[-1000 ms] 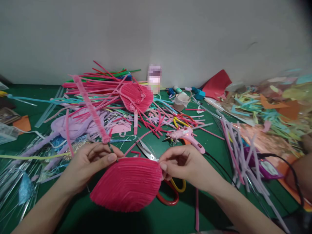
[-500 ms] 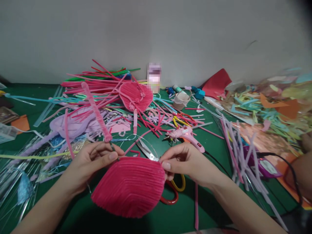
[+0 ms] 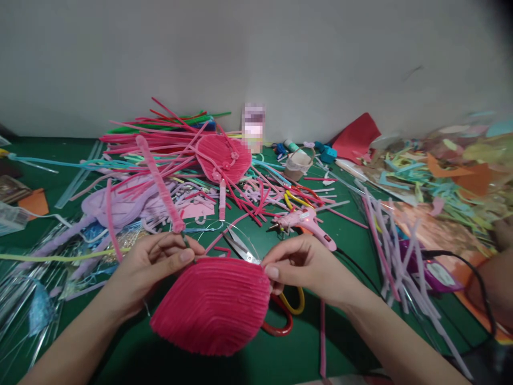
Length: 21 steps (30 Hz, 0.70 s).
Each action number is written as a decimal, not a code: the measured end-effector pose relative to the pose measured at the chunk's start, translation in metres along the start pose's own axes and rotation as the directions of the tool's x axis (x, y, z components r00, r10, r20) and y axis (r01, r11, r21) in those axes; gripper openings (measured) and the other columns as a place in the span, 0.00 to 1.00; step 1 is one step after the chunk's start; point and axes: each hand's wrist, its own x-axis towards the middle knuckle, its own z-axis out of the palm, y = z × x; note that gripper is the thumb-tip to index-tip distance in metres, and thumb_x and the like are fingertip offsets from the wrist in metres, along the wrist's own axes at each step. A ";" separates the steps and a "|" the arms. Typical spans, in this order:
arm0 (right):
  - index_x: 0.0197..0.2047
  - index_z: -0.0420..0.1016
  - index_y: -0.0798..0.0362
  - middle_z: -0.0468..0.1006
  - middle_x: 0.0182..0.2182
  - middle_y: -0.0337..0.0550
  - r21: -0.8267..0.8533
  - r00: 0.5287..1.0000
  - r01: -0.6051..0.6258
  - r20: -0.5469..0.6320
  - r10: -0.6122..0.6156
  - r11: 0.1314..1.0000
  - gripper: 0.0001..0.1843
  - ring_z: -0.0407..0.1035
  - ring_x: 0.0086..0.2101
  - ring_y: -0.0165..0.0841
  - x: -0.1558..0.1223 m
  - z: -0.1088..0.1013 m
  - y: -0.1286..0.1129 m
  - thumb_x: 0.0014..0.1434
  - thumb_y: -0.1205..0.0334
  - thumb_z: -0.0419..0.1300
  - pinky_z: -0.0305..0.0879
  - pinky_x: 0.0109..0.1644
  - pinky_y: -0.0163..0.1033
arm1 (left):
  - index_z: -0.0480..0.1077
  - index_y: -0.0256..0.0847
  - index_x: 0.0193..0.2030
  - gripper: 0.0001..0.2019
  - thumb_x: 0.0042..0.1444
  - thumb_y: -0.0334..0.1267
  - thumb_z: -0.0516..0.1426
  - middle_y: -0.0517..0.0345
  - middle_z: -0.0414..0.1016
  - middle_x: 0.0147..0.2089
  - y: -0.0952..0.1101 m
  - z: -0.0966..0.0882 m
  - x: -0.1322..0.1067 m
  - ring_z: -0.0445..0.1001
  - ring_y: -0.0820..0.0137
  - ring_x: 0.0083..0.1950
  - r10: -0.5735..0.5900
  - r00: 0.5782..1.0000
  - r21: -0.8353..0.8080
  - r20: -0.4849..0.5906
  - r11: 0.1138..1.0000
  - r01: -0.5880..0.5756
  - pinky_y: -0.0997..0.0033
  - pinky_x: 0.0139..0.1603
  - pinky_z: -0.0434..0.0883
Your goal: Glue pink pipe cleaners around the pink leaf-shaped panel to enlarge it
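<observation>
Between my hands is a hot-pink fan-shaped piece point(image 3: 212, 310) made of rows of fuzzy pipe cleaners, its wide part hanging down. My left hand point(image 3: 160, 262) pinches a dark stem at the piece's upper left. From that stem a pink pipe-cleaner-wrapped handle point(image 3: 160, 182) sticks up and away. My right hand point(image 3: 298, 267) pinches the upper right corner of the pink piece, thumb against fingers. Scissors point(image 3: 244, 248) with red and yellow handles lie partly hidden behind the piece and my right hand.
A pink glue gun point(image 3: 306, 222) with a black cable lies beyond my right hand. Another round pink fan point(image 3: 218, 155) rests on heaped pipe cleaners point(image 3: 148, 141). At left lies a lilac fan point(image 3: 120, 203); at right, lilac strips point(image 3: 401, 246) and part of another person's arm point(image 3: 491, 289).
The pink piece has shifted very slightly up and left, and the wrapped handle has tipped a little to the right. Both hands keep their grip.
</observation>
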 end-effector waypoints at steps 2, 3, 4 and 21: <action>0.30 0.82 0.56 0.80 0.21 0.39 0.001 1.000 0.000 0.002 0.000 1.000 0.08 0.73 0.22 0.23 0.001 0.001 0.000 0.47 0.61 0.72 0.72 0.29 0.26 | 0.78 0.45 0.25 0.08 0.40 0.43 0.70 0.60 0.79 0.26 0.000 0.000 0.000 0.75 0.70 0.29 0.003 1.000 0.000 0.003 1.000 -0.003 0.77 0.30 0.71; 0.30 0.82 0.55 0.80 0.21 0.39 0.002 1.000 0.001 0.002 -0.001 1.000 0.08 0.73 0.22 0.23 0.001 0.001 0.000 0.47 0.61 0.72 0.72 0.29 0.25 | 0.78 0.45 0.25 0.08 0.40 0.43 0.70 0.61 0.79 0.27 0.000 -0.001 0.001 0.75 0.70 0.29 0.005 1.000 0.002 0.014 1.000 -0.005 0.78 0.30 0.71; 0.30 0.82 0.55 0.80 0.21 0.38 0.003 1.000 0.001 0.004 -0.001 1.000 0.07 0.73 0.22 0.22 0.001 0.001 0.000 0.47 0.61 0.72 0.72 0.29 0.25 | 0.78 0.45 0.25 0.07 0.41 0.42 0.69 0.60 0.79 0.27 -0.001 -0.002 0.002 0.75 0.70 0.29 0.008 1.000 0.005 0.030 1.000 -0.008 0.78 0.30 0.70; 0.31 0.81 0.56 0.79 0.22 0.38 -0.120 1.000 -0.011 -0.025 0.008 0.993 0.11 0.72 0.24 0.24 0.000 -0.002 0.002 0.46 0.58 0.72 0.71 0.30 0.27 | 0.78 0.44 0.26 0.06 0.44 0.42 0.68 0.58 0.79 0.25 -0.005 -0.011 0.007 0.76 0.67 0.29 0.060 0.995 0.102 0.077 0.993 -0.067 0.76 0.29 0.72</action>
